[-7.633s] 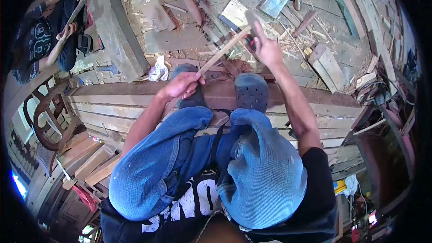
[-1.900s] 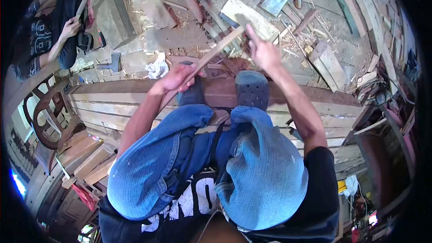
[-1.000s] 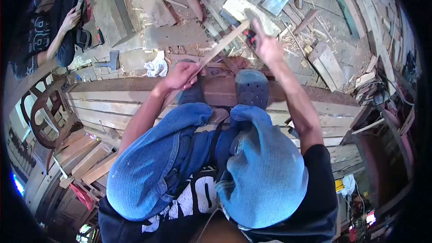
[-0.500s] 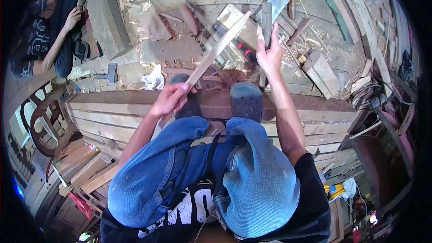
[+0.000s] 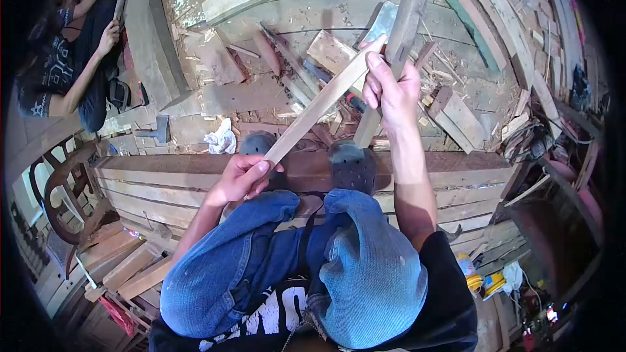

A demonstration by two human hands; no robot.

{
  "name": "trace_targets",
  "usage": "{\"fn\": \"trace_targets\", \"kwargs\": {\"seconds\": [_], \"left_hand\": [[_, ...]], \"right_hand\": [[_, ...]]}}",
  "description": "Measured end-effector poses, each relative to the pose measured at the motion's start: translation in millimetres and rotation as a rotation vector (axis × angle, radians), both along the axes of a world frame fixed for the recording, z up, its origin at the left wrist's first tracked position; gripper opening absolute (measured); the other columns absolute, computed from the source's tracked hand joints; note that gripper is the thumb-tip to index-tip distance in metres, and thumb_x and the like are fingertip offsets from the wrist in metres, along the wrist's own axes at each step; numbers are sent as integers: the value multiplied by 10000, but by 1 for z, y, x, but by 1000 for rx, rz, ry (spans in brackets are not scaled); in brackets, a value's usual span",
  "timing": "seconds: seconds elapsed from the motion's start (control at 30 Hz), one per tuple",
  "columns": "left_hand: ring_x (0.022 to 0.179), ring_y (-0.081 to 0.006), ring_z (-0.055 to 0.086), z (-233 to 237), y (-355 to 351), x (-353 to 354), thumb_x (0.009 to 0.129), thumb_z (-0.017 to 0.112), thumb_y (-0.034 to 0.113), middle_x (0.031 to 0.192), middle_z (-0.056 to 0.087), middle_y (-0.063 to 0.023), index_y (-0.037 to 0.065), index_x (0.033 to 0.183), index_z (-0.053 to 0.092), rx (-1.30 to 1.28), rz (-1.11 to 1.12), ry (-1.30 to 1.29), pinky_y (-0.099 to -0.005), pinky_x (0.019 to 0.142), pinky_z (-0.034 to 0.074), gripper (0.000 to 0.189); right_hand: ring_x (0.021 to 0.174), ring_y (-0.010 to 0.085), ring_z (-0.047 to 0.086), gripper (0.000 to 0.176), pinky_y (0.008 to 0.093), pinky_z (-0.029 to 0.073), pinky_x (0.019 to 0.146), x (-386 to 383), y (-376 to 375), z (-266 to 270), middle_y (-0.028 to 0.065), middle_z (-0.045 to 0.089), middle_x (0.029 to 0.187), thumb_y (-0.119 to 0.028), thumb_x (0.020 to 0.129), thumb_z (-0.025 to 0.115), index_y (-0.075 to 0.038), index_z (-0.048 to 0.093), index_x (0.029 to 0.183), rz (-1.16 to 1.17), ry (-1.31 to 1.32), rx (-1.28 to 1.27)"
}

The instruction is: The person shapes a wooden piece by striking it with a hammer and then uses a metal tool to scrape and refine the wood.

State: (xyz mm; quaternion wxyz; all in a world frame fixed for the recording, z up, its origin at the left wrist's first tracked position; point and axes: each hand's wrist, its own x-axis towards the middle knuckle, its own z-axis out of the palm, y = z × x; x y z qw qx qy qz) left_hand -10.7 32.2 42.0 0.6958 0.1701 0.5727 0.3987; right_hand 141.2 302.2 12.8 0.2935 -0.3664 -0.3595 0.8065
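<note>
My left hand (image 5: 241, 176) grips the lower end of a long thin wooden strip (image 5: 319, 104), which slants up and to the right in front of my knees. My right hand (image 5: 391, 88) is shut on a chopping tool (image 5: 407, 16). The tool's grey head is raised above the strip's upper end, and its wooden handle points down past my wrist. My fingers touch the strip's tip. Both my feet, in dark perforated shoes (image 5: 352, 166), rest on a reddish plank below the strip.
I sit on a stack of planks (image 5: 163, 182). Offcuts, wood blocks (image 5: 456, 114), chips and a white rag (image 5: 220, 140) litter the floor ahead. A small hammer-like tool (image 5: 156, 132) lies at the left. Another person (image 5: 59, 72) sits at the upper left. A curved chair frame (image 5: 59, 189) stands at the left.
My right hand has lifted the tool from low beside the strip's end to high above it. The strip has tilted more upright, and my left hand has drawn back toward my knee.
</note>
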Motion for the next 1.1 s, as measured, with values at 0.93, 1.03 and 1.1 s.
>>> {"fn": "trace_targets", "kwargs": {"seconds": [0.93, 1.03, 1.1], "left_hand": [[893, -58, 558, -10, -7, 9, 858, 723, 137, 1017, 671, -10, -2, 1191, 645, -46, 157, 238, -227, 818, 453, 370], [908, -65, 571, -9, -5, 10, 834, 748, 117, 1028, 678, -21, -4, 1190, 646, -46, 177, 276, -238, 840, 464, 389], [917, -69, 577, -7, -4, 10, 823, 757, 106, 1035, 680, -28, -5, 1192, 644, -55, 177, 297, -243, 850, 469, 401]], "right_hand": [[451, 45, 422, 227, 215, 343, 358, 11, -5, 16, -10, 520, 647, -83, 892, 670, 18, 601, 1083, -49, 129, 57], [446, 47, 384, 235, 220, 332, 365, 11, -3, 17, -20, 481, 624, -108, 907, 649, 29, 605, 1094, -32, 70, 86], [440, 50, 345, 253, 225, 321, 372, 11, -3, 17, -30, 440, 600, -128, 924, 626, 36, 603, 1115, -23, 31, 105]]}}
